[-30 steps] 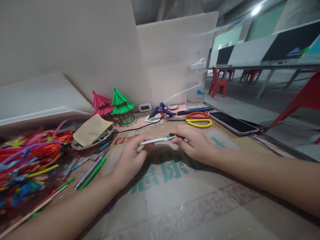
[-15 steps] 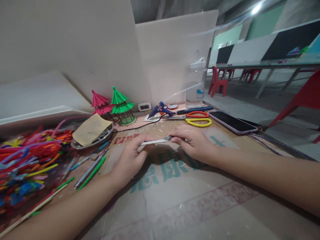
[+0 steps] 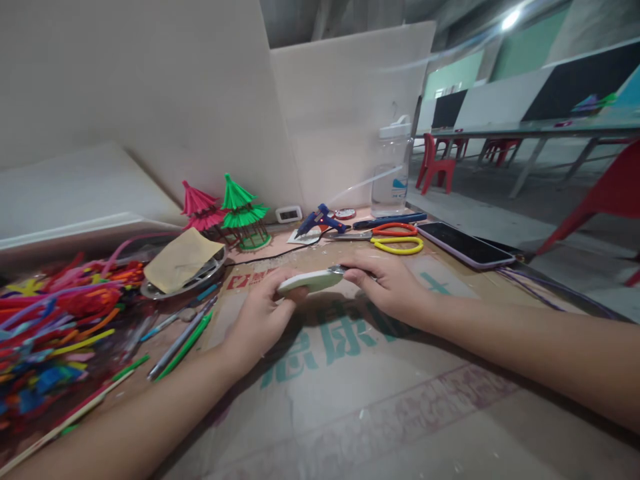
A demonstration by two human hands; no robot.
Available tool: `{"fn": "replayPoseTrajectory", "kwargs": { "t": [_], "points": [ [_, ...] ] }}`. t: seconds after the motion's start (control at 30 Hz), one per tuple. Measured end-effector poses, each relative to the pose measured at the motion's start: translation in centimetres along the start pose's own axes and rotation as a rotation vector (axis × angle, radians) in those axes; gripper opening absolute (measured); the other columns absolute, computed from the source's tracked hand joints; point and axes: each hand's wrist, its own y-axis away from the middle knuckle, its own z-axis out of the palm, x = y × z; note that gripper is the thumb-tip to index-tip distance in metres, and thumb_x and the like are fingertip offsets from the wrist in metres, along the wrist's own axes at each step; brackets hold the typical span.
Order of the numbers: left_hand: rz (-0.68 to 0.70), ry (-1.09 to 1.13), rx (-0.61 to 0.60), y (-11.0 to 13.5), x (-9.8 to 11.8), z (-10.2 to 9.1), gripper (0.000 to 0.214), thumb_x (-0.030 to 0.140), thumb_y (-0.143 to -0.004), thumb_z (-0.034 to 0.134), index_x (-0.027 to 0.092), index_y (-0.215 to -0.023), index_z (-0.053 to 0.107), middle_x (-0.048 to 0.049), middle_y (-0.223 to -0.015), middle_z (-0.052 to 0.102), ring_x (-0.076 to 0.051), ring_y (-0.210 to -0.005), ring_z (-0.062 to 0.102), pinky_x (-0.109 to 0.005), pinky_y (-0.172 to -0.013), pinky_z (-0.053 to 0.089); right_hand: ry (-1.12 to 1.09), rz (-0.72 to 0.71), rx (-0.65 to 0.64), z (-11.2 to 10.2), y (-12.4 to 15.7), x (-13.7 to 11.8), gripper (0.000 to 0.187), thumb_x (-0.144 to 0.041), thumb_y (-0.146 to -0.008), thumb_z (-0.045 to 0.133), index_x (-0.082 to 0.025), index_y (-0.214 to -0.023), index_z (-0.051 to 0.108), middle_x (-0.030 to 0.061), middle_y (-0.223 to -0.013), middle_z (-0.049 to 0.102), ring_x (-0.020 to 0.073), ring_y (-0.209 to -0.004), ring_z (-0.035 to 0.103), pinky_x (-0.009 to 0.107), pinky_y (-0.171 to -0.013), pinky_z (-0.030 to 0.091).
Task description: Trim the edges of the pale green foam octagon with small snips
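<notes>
My left hand (image 3: 260, 313) is closed round the left edge of a thin white and pale green disc (image 3: 309, 280), held just above the cardboard sheet (image 3: 350, 393). My right hand (image 3: 390, 283) is closed on a small metal-tipped cutter (image 3: 340, 270), whose tip touches the right edge of the disc. Both hands meet at the middle of the worktop.
Coloured pipe cleaners (image 3: 55, 320) are heaped at the left beside a metal dish (image 3: 185, 273). Pink and green paper pavilions (image 3: 230, 213), a blue glue gun (image 3: 320, 220), scissors (image 3: 395, 239), a phone (image 3: 463, 245) and a water bottle (image 3: 393, 167) stand behind. White partition boards (image 3: 345, 107) close the back.
The disc has tipped from edge-on to showing its flat pale green face. Both hands stay in nearly the same place.
</notes>
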Motion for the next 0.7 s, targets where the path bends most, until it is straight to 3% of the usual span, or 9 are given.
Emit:
{"fn": "replayPoseTrajectory", "kwargs": {
  "t": [0.17, 0.3, 0.43, 0.53, 0.63, 0.7],
  "points": [
    [-0.130, 0.150, 0.037, -0.3, 0.7, -0.2, 0.027, 0.034, -0.082, 0.060, 0.016, -0.102, 0.062, -0.0056, -0.096, 0.070, -0.020, -0.082, 0.064, -0.028, -0.072, 0.052, -0.117, 0.164, -0.005, 0.3, 0.0, -0.4, 0.026, -0.032, -0.087, 0.059, -0.016, -0.108, 0.064, 0.0063, -0.089, 0.071, 0.0178, -0.075, 0.064, 0.029, -0.067, 0.050],
    [-0.185, 0.211, -0.007, -0.4, 1.0, -0.2, 0.031, 0.037, -0.081, 0.062, 0.015, -0.103, 0.060, -0.0066, -0.099, 0.070, -0.020, -0.086, 0.065, -0.028, -0.073, 0.052, -0.128, 0.204, -0.047, 0.5, 0.0, -0.6, 0.014, -0.023, -0.083, 0.060, -0.017, -0.093, 0.066, 0.0036, -0.079, 0.070, 0.0154, -0.067, 0.061, 0.026, -0.060, 0.046],
    [-0.138, 0.116, -0.070, 0.0, 0.6, 0.0, 0.024, 0.035, -0.080, 0.064, 0.016, -0.096, 0.061, -0.0018, -0.085, 0.067, -0.016, -0.074, 0.062, -0.024, -0.063, 0.050, -0.050, 0.097, -0.009, 0.3, 0.2, -0.8, 0.014, -0.015, -0.081, 0.054, -0.017, -0.089, 0.065, 0.0038, -0.078, 0.068, 0.0157, -0.067, 0.060, 0.026, -0.060, 0.045],
    [-0.035, 0.096, -0.102, 0.3, 0.3, 0.1, 0.017, 0.028, -0.083, 0.061, 0.018, -0.097, 0.063, -0.0007, -0.088, 0.068, -0.016, -0.078, 0.063, -0.023, -0.067, 0.050, 0.028, -0.042, -0.019, 0.0, 0.3, -1.0, 0.018, -0.010, -0.078, 0.051, -0.017, -0.088, 0.064, 0.0042, -0.078, 0.067, 0.0168, -0.071, 0.059, 0.028, -0.064, 0.044],
    [0.009, 0.088, -0.105, 0.3, 0.2, 0.0, 0.013, 0.023, -0.084, 0.057, 0.019, -0.093, 0.065, -0.0007, -0.087, 0.070, -0.016, -0.081, 0.064, -0.025, -0.073, 0.052, 0.051, -0.088, -0.033, -0.2, 0.3, -1.1, 0.014, -0.021, -0.086, 0.054, -0.016, -0.094, 0.064, 0.0051, -0.080, 0.066, 0.0179, -0.072, 0.058, 0.030, -0.065, 0.045],
    [-0.003, 0.063, -0.082, 0.2, 0.1, -0.1, 0.011, 0.023, -0.084, 0.057, 0.020, -0.090, 0.066, -0.0012, -0.089, 0.071, -0.017, -0.082, 0.065, -0.028, -0.076, 0.053, 0.040, -0.096, -0.027, -0.4, 0.3, -1.1, 0.021, -0.031, -0.092, 0.052, -0.016, -0.101, 0.064, 0.0063, -0.085, 0.067, 0.0187, -0.075, 0.059, 0.031, -0.068, 0.046]
  ]
}}
